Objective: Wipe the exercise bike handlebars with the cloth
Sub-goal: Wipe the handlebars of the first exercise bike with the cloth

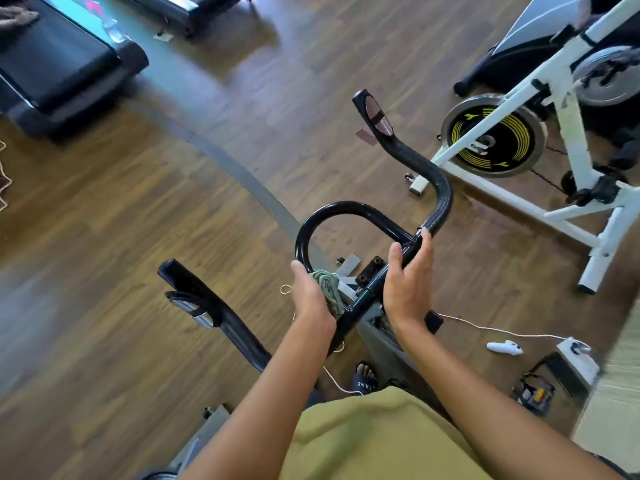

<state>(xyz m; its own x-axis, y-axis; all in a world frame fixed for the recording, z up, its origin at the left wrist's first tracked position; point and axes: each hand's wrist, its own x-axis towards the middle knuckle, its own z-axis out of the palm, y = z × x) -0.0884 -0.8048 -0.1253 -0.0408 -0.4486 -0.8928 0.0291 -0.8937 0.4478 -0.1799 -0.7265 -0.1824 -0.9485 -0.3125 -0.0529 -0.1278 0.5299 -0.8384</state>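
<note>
Head view: black exercise bike handlebars (349, 207), centre of frame, with a closed loop in the middle and two curved horns running out to upper right and lower left.

Cloth (329, 282): green, bunched, pressed against the bar at the loop's left base, under the left hand (310, 296), which grips it with fingers curled round; thumb on the tube.

Right hand (408, 278): wrapped around the bar just right of the loop, fingers (427, 244) curled over the tube, holding nothing else.

Below the bars: grey bike frame, white cable (485, 329), a sandalled foot (363, 377).

Surroundings: wooden floor (138, 220); white exercise bike (568, 116) with yellow-striped flywheel (491, 140), upper right; treadmill (59, 64) with a water bottle (112, 27), upper left; white controller (504, 348), lower right.
</note>
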